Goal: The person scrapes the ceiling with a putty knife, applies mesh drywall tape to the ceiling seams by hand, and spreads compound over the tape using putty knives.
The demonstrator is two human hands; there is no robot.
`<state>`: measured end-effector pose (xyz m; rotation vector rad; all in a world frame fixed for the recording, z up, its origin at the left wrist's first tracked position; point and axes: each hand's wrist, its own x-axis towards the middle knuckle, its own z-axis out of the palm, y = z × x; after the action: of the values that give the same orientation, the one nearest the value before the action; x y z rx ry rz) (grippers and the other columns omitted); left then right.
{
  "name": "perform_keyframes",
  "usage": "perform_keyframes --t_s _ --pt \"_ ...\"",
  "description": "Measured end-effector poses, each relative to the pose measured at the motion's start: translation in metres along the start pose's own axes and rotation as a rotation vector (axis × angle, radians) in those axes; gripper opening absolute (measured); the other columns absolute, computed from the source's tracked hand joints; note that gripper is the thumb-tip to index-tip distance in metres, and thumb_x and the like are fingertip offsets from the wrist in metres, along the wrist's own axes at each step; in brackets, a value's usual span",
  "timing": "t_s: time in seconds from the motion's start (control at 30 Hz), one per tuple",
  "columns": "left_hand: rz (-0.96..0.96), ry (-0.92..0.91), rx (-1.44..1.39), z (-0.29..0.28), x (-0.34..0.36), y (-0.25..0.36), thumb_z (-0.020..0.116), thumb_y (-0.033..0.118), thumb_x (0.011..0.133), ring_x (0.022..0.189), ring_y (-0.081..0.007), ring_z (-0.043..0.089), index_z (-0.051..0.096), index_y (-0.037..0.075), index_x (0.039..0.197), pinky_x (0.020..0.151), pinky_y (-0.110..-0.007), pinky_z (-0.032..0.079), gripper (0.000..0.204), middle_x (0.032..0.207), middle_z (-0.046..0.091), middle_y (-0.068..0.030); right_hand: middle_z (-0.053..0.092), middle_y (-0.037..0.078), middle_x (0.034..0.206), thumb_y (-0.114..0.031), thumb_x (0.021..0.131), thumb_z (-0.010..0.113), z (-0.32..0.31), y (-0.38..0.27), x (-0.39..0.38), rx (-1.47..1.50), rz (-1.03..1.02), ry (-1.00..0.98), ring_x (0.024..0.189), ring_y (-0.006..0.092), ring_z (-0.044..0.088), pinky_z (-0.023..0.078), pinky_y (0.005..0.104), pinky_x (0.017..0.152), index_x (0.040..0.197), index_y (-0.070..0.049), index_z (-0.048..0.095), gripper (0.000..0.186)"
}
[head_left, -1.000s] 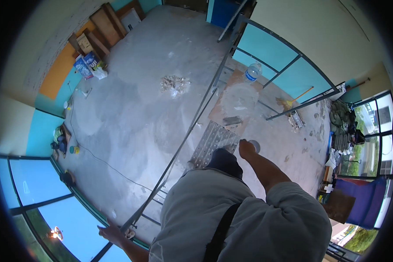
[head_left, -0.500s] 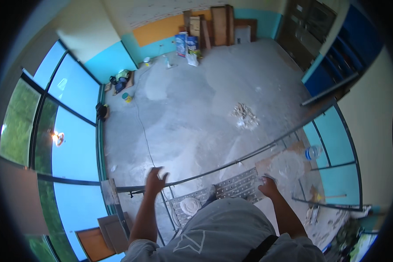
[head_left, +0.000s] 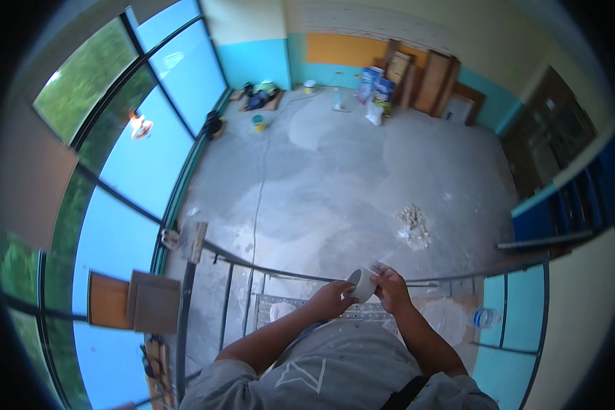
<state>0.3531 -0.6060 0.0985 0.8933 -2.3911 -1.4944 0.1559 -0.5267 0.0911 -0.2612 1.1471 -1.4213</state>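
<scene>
In front of my belly I hold a white roll of tape (head_left: pixel 366 287) between both hands, its round hole turned toward the left. My left hand (head_left: pixel 332 301) is closed on the roll's left side, the thumb along its rim. My right hand (head_left: pixel 393 291) pinches at the roll's right edge, with a pale bit by its fingertips that may be a loose tape end. Just beyond the hands runs a curved metal rail (head_left: pixel 287 273). Below lies a perforated metal platform (head_left: pixel 376 313), partly hidden by my body.
A clear plastic bottle (head_left: pixel 483 318) stands to the right. A rubble heap (head_left: pixel 414 225) lies on the concrete floor (head_left: pixel 321 184), and a cable (head_left: pixel 259 198) runs across it. Boards (head_left: pixel 434 82) and bags (head_left: pixel 379 92) are at the far wall. Windows (head_left: pixel 119 239) line the left.
My left hand has come from the rail on the left to the middle, and my right hand has moved inward. The tape roll now shows between them. The view has swung left.
</scene>
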Motion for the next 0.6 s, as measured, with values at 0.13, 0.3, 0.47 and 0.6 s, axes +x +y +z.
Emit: perform_keyframes --t_s 0.13,0.3,0.47,0.6 --pt "-0.124 0.214 0.05 -0.023 -0.051 -0.026 0.071 0.027 0.08 0.097 -0.0365 0.062 0.064 0.0 0.106 0.086 -0.041 0.049 0.038 0.103 0.064 -0.021 0.059 0.01 0.109 -0.017 0.087 0.066 0.008 0.025 0.021 -0.19 0.17 0.041 0.09 0.0224 0.062 0.053 0.0366 0.079 0.122 0.0 0.048 0.043" --pt "-0.392 0.554 0.111 -0.036 -0.134 -0.079 0.071 0.022 0.079 0.094 -0.0379 0.059 0.065 0.002 0.099 0.083 -0.043 0.048 0.029 0.099 0.064 -0.0196 0.063 0.011 0.093 -0.018 0.089 0.063 0.007 0.049 0.052 -0.414 0.292 -0.016 0.079 0.0199 0.062 0.054 0.0312 0.067 0.107 0.0 0.057 0.026" --pt "-0.483 0.867 0.275 -0.027 -0.223 -0.102 0.07 0.018 0.077 0.093 -0.0381 0.059 0.063 0.003 0.099 0.082 -0.045 0.047 0.028 0.097 0.064 -0.0188 0.063 0.009 0.079 -0.011 0.085 0.062 0.027 0.073 0.072 -0.691 0.329 -0.213 0.068 0.0167 0.062 0.055 0.0289 0.06 0.092 0.004 0.062 0.016" --pt "-0.666 1.034 0.332 0.001 -0.263 -0.105 0.069 0.015 0.074 0.087 -0.0388 0.059 0.062 0.0 0.096 0.077 -0.047 0.047 0.027 0.09 0.063 -0.0189 0.063 0.009 0.074 -0.006 0.082 0.061 0.048 0.086 0.083 -0.935 0.322 -0.457 0.063 0.0152 0.061 0.055 0.0284 0.058 0.089 0.005 0.064 0.013"
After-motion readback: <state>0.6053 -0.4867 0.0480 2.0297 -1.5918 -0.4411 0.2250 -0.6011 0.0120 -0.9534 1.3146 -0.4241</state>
